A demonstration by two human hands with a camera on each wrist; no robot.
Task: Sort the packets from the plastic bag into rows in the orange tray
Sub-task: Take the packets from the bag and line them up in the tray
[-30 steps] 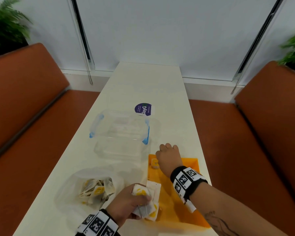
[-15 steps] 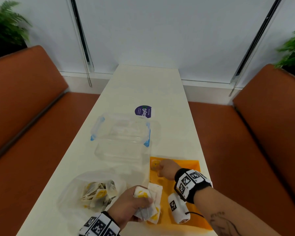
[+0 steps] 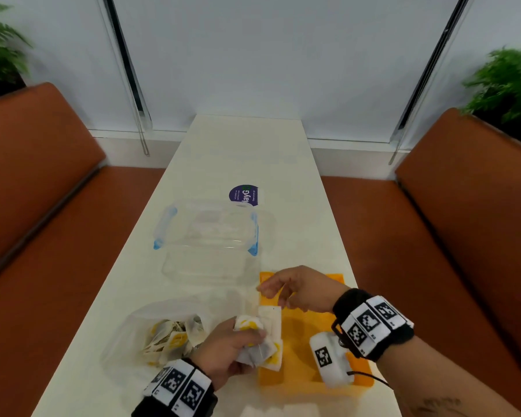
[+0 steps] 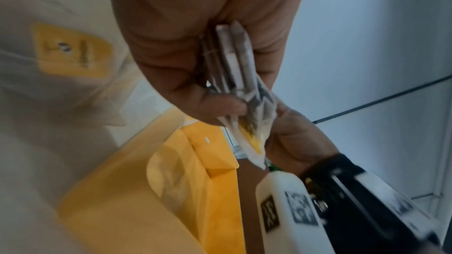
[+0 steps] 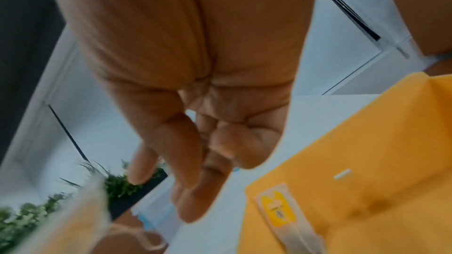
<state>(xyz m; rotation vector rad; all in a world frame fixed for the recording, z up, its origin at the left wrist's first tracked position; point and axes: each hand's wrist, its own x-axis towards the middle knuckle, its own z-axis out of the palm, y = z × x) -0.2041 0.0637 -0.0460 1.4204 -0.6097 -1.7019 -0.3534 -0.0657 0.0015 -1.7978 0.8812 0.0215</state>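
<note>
My left hand (image 3: 223, 350) grips a bunch of white and yellow packets (image 3: 269, 323) over the left edge of the orange tray (image 3: 301, 383). The left wrist view shows the stack of packets (image 4: 234, 60) pinched between the thumb and fingers of this hand (image 4: 215, 107). Above the tray's far left corner hovers my right hand (image 3: 283, 291), fingers loose and holding nothing. In the right wrist view this hand (image 5: 195, 171) is empty, and one packet (image 5: 277, 211) lies flat in the tray (image 5: 379, 142). The clear plastic bag (image 3: 163, 332), left of the tray, holds several more packets.
A clear lidded container (image 3: 208, 236) with blue clips stands just beyond the tray and the bag. A purple round sticker (image 3: 243, 194) lies past it on the white table (image 3: 247, 145). Brown benches run along both sides.
My right hand has lifted off the packet at the tray's far left corner and drawn back toward my left hand. The left hand has kept hold of its bunch.
</note>
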